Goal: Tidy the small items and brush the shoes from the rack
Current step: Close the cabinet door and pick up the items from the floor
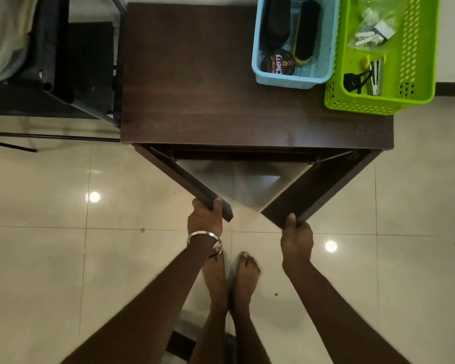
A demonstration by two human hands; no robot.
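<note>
Two hands, left (205,219) and right (296,239), grip the open cabinet doors' (315,190) edges.

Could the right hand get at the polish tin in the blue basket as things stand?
Probably not right away: the right hand grips the edge of the cabinet's right door. Freed, the way looks open, since the polish tin lies uncovered in the open-topped blue basket.

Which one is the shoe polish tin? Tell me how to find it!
Look at the dark wooden cabinet, then at its far right corner, where a blue basket sits beside a green basket. In the blue basket's near corner lies the polish tin. It is the only round thing there, black with the word "cherry" on its lid, next to long dark brushes.
</note>
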